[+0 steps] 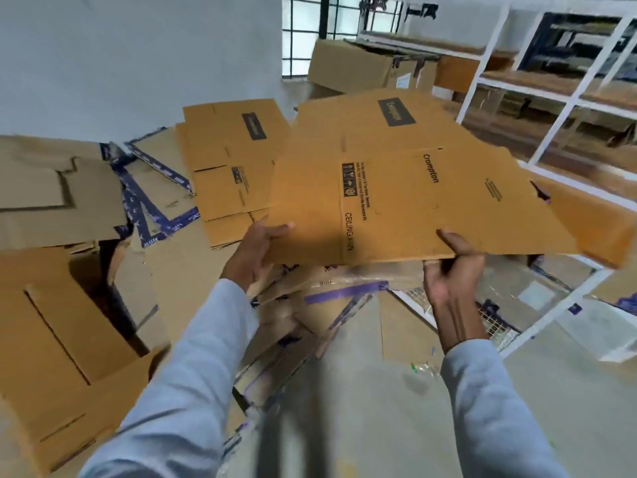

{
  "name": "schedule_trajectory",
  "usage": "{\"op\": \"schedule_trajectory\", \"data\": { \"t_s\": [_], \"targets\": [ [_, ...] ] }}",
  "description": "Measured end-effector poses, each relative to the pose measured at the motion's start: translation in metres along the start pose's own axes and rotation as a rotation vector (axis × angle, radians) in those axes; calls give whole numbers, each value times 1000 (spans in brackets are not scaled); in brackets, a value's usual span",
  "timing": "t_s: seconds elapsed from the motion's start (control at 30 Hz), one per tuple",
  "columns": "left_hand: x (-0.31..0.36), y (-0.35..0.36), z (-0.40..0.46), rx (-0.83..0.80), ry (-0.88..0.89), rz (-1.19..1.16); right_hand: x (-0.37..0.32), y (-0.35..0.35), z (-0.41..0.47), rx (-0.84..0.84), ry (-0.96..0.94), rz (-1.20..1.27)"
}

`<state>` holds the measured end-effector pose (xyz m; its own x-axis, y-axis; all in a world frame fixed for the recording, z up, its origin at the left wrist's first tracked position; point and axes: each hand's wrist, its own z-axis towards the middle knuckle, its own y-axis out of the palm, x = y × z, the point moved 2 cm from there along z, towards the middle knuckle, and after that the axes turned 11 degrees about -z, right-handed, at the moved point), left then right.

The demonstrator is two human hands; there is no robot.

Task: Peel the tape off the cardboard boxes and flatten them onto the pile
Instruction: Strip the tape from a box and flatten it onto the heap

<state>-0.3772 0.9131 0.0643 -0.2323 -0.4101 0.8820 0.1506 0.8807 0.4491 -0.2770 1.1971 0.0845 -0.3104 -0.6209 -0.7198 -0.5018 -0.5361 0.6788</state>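
A flattened cardboard box (413, 201) printed "Crompton" and "CEILING" is held up near the middle of the view, roughly level and tipped slightly away, above the floor (379, 408). The left hand (251, 257) grips its near edge at about 8 o'clock from the box's centre, thumb lying on the top face and the other fingers hidden beneath. The right hand (451, 270) grips the same near edge at about 5 o'clock, thumb on top and fingers (444, 267) curled under the board, pinching it. Both arms wear pale grey sleeves (193, 374).

At 10 o'clock from the held box lies the pile (234, 174) of flattened boxes of the same tan colour, its top sheet carrying a dark label. Further toward 9 o'clock sit paler cardboard sheets crossed by strips of blue tape (144, 208). More cardboard with blue tape lies on the floor beneath the held box, between the hands. At 12 o'clock, an open box (355, 67) rests near a dark window grille (303, 32). White shelving (565, 98) stands at 2 o'clock.
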Motion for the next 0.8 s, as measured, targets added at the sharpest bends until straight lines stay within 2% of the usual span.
{"op": "schedule_trajectory", "data": {
  "t_s": [0.17,0.37,0.53,0.6,0.67,0.77,0.8],
  "targets": [
    [33,-38,76,141,27,-24,53,58,87,-143,159,46],
    [68,-87,188,232,17,25,149,139,200,-97,296,-59],
    [87,-168,292,347,-23,130,233,202,278,-45,379,-325],
    [88,-198,325,432,-40,154,269,215,308,-84,318,-454],
    [80,-221,351,555,-58,173,307,222,334,-154,354,-576],
    [56,-244,374,715,-78,166,346,228,347,-132,377,-715],
    [46,-251,380,737,-88,170,354,223,348,-79,413,-709]
  ]
}}
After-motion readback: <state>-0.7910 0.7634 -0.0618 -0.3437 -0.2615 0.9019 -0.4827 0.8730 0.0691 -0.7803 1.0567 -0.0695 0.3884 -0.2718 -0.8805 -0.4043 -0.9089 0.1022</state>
